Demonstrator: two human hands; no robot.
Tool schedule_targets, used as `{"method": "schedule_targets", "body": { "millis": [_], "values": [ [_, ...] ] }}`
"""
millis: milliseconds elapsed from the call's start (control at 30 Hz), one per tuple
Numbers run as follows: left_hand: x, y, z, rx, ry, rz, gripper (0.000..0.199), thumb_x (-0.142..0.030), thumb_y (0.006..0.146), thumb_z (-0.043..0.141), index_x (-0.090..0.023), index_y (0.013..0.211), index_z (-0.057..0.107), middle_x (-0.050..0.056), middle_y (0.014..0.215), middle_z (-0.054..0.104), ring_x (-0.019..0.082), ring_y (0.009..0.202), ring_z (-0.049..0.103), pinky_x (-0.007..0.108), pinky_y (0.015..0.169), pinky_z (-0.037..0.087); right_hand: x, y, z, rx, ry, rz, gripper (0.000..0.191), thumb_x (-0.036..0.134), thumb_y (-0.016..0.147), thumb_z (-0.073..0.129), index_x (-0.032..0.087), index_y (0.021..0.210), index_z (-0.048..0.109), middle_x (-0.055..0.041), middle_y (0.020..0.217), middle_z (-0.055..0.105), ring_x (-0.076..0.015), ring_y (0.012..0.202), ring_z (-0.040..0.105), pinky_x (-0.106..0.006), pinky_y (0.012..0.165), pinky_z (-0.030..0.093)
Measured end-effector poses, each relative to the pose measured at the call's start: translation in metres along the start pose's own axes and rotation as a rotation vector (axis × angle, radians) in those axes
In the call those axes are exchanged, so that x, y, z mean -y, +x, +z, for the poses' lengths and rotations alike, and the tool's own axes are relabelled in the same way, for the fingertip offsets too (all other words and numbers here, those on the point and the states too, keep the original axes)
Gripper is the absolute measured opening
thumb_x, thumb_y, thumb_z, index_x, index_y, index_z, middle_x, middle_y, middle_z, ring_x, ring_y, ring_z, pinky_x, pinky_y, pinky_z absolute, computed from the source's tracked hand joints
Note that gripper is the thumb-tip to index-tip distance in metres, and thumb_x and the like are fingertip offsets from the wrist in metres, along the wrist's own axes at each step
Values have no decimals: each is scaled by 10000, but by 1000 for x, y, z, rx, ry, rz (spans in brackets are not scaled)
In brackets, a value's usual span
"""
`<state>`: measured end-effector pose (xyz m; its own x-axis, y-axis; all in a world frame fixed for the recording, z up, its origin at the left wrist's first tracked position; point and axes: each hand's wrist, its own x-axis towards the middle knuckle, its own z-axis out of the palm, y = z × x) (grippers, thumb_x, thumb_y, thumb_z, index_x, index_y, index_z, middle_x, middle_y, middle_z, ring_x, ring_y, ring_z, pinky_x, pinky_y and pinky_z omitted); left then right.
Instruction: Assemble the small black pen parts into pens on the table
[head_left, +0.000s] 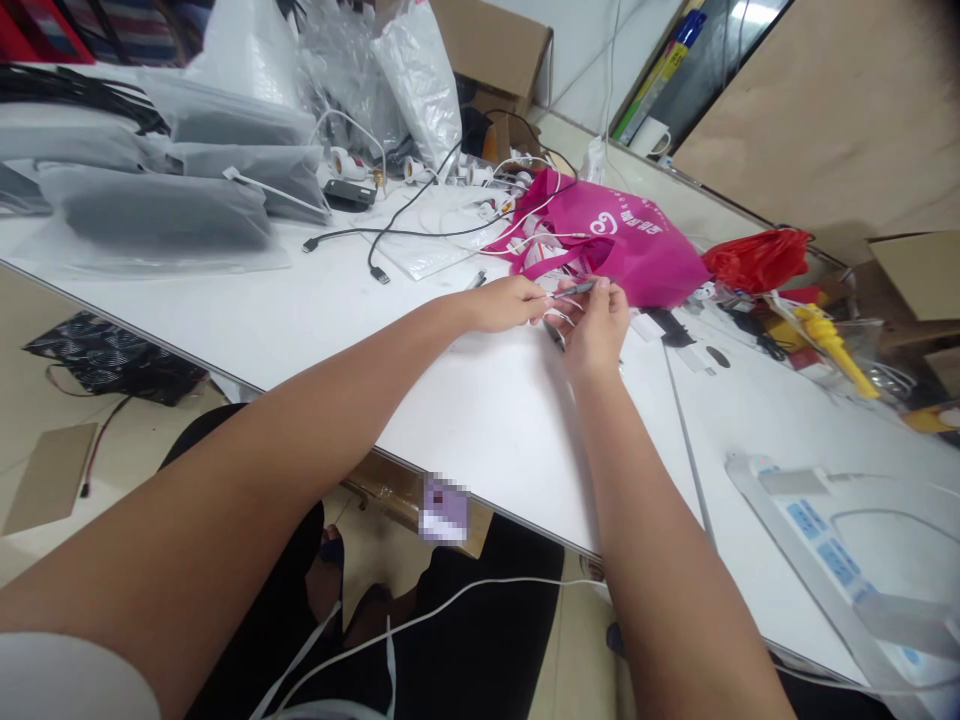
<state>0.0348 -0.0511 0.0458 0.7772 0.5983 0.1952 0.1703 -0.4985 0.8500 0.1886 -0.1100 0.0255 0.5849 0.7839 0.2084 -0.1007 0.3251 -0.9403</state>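
Both hands meet over the white table (465,400), just in front of a magenta bag (637,245). My left hand (506,303) pinches one end of a thin dark stick-like tool (576,289), and my right hand (598,325) grips its other end with the fingers curled. Thin silvery wire loops (561,318) hang between the two hands. What exactly the tool is stays too small to tell.
Grey plastic-wrapped packs (150,205) lie at the back left, with black and white cables (420,225) beside them. A red bag (757,258), a yellow tool (832,345) and a white power strip (817,530) sit to the right. Cardboard boxes (495,45) stand behind.
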Motion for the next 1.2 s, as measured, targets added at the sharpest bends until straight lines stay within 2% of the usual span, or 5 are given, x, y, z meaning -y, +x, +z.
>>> {"method": "schedule_targets", "body": {
  "millis": [267,500,700,967,1200],
  "values": [
    [4,1,-1,6,29,8,281,-313,964,575,-198,708,589,-26,646,467,133,588,399,311,630,289,1,-1,-1,-27,51,52,237,474,1091,513,263,983,531,46,905,761,-75,648,700,-181,573,584],
    [0,0,0,-2,40,-16,289,-329,946,584,-196,691,612,-3,664,538,146,613,456,312,642,324,1,0,-2,-39,90,126,247,468,1094,500,255,985,561,35,948,772,-81,651,698,-203,589,583],
    [-2,0,0,2,68,-36,280,-339,935,586,-202,692,615,-7,662,544,149,608,457,317,651,331,1,2,-4,-49,104,149,255,498,1062,572,255,986,566,34,942,768,-87,637,697,-213,590,585],
    [-2,0,-1,-1,88,-37,273,-334,937,585,-201,701,620,-6,648,530,156,621,465,317,652,326,6,-1,-1,-82,116,165,261,419,1117,452,240,960,560,37,914,765,-73,621,692,-186,563,564],
    [-3,-2,-3,4,103,-37,290,-352,948,565,-209,704,628,-6,625,489,162,601,446,330,634,300,5,0,-1,-99,140,187,286,402,1128,441,233,931,559,30,912,774,-67,633,700,-175,566,567]
  ]
}}
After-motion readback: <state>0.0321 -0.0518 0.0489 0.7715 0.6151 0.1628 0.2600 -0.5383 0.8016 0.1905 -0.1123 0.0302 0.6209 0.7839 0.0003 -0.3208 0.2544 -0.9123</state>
